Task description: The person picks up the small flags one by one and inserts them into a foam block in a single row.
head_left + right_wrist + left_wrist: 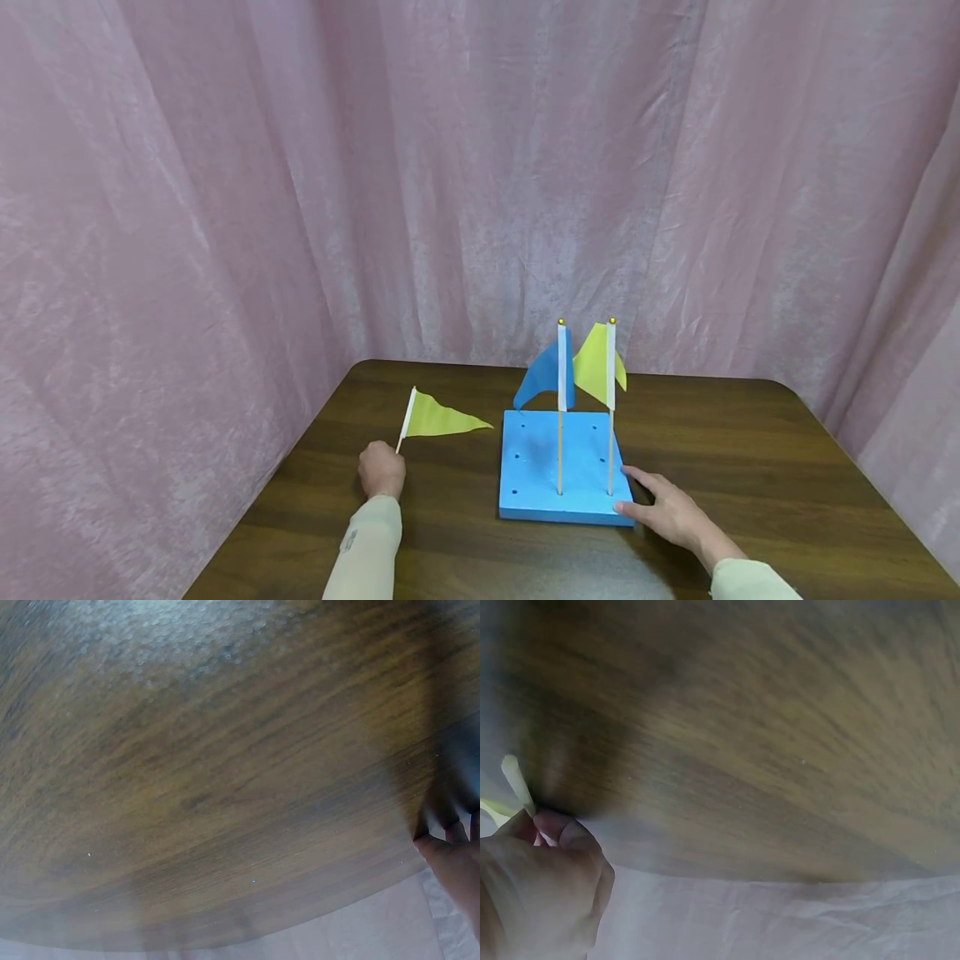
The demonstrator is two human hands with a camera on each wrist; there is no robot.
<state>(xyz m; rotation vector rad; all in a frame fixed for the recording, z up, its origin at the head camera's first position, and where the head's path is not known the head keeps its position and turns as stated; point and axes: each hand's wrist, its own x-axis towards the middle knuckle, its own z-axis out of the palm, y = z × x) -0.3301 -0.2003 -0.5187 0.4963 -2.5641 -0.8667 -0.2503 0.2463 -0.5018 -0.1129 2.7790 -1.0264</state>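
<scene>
- Three flags show in the head view: a blue flag [546, 377] and a yellow-green flag [597, 363] stand upright in the near row of holes of a blue peg board [529, 475], and a third yellow flag [438, 417] is off the board, held above the table [750, 467] toward its left edge.
- Head view, hands: the left hand [382, 469] is curled into a fist round the bottom of the third flag's stick, so the pennant stands tilted with its tip pointing toward the board. The right hand [663, 508] lies spread at the board's near right corner, fingers straight along its right edge, thumb at the front edge (a bracing hold, by my judgement, to keep the light board from sliding).
- Head view, surroundings: several holes behind the two standing sticks are unfilled; pink curtain [225, 208] hangs round the table's far and side edges.
- Left wrist view (blurred): the left hand [540, 889] pinches the pale stick [517, 784] between thumb and fingertips, just over the wood [780, 750] near the table's edge.
- Right wrist view: only fingertips [450, 855] show at the frame's right, by a dark blur that is probably the board; the hand's spread cannot be told here.
</scene>
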